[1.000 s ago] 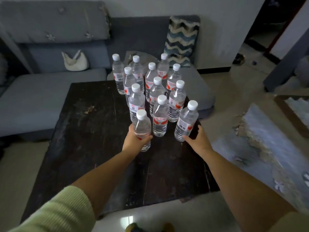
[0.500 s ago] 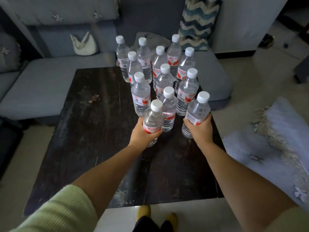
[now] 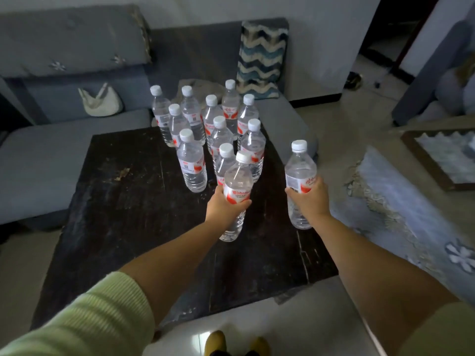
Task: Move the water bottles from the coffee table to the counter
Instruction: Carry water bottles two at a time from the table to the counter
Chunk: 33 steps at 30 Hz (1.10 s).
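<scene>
While ten bottles (image 3: 192, 160) stood on the coffee table (image 3: 123, 214), the left hand (image 3: 222, 205) gripped one bottle (image 3: 235, 194) above it, and the right hand (image 3: 311, 199) gripped another (image 3: 299, 173).

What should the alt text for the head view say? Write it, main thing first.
Each hand grips a water bottle: left hand one, right hand another, over a dark coffee table. Ten bottles stand behind, before a grey sofa.

Hid part of each held bottle's label behind the left hand (image 3: 223, 206) and right hand (image 3: 312, 199). Overlapped within the bottle cluster (image 3: 205, 124), perhaps masking more. Cut off shoes (image 3: 236, 345) below.
</scene>
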Each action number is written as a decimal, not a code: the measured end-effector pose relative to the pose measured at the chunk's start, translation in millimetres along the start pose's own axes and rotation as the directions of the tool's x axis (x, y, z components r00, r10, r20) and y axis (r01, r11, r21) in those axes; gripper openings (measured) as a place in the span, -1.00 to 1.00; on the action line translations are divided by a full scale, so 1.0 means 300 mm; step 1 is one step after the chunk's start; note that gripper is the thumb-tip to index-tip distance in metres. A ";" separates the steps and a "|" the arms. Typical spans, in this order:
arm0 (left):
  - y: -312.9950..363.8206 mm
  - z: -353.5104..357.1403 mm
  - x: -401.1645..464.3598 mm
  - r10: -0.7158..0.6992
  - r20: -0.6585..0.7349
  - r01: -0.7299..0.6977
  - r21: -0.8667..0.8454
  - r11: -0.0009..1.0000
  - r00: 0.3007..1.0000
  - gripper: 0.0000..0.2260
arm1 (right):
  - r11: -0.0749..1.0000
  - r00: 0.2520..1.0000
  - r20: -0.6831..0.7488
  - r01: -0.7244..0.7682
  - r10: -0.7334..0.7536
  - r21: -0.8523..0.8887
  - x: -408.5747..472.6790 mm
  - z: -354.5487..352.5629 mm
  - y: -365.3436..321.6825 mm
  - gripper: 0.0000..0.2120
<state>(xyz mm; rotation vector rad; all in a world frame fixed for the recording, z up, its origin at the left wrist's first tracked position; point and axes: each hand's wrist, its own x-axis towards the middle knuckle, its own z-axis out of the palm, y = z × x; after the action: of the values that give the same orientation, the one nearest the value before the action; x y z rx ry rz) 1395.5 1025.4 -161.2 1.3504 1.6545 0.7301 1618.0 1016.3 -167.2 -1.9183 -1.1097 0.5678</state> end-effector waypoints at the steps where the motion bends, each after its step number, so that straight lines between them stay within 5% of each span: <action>1: 0.036 0.019 -0.004 0.017 0.020 -0.017 -0.003 1.000 1.000 -0.40 | 1.000 1.000 -0.029 -0.005 0.005 -0.006 0.004 -0.035 -0.001 -0.33; 9: 0.331 0.201 -0.014 0.177 0.140 -0.178 -0.003 0.984 0.974 -0.43 | 0.997 0.959 -0.274 -0.076 0.071 -0.007 -0.009 -0.354 -0.002 -0.34; 16: 0.516 0.411 -0.102 0.327 0.388 -0.335 -0.050 0.941 0.861 -0.45 | 0.977 0.859 -0.467 -0.205 0.208 0.058 -0.166 -0.671 0.100 -0.39; 23: 0.618 0.600 -0.357 0.439 0.670 -0.483 -0.135 0.865 0.598 -0.45 | 0.911 0.607 -0.702 -0.382 0.373 0.154 -0.551 -0.872 0.193 -0.38; 33: 0.583 0.746 -0.853 0.373 0.901 -0.533 -0.208 0.820 0.223 -0.46 | 0.785 0.152 -0.880 -0.536 0.450 0.309 -1.179 -1.000 0.216 -0.32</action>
<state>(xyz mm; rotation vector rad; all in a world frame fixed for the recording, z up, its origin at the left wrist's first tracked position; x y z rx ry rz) 1687.2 803.9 -52.0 1.8886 0.3366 0.0141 1683.0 564.6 -62.1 -2.1302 0.3412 -0.3489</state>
